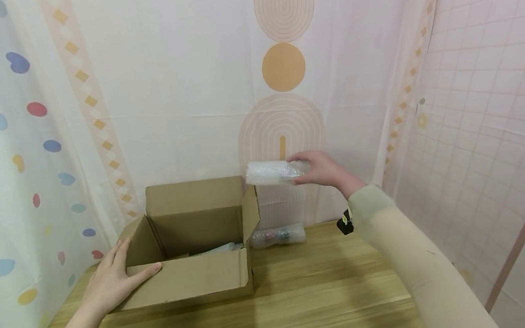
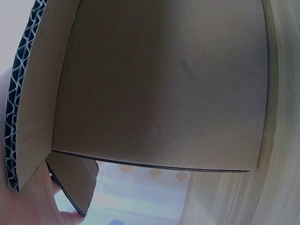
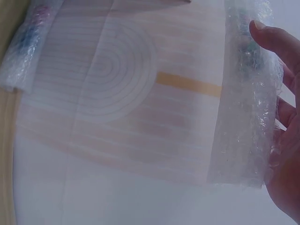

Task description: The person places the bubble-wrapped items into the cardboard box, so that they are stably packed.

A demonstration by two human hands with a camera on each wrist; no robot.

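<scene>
The right hand (image 1: 321, 169) grips 1 bubble-wrapped roll (image 1: 274, 172) above the open cardboard box (image 1: 195, 238); the left hand (image 1: 111, 278) rests flat-fingered on its flap. Another wrapped roll (image 1: 278, 236) waits on the bench (image 1: 324, 290), so packing looks partway.

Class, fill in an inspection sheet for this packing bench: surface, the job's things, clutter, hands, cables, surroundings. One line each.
Surface: wooden table, light grain, bare at the front.
Job's things: open cardboard box with flaps up and something pale inside; one bubble-wrapped roll held in the air above and right of the box.
Clutter: a second wrapped bundle lying on the table behind the box's right flap.
Hands: left hand rests flat on the box's near left corner; right hand grips the raised roll by its end.
Cables: nothing seen.
Surroundings: patterned curtains hang close behind and to both sides.
</scene>
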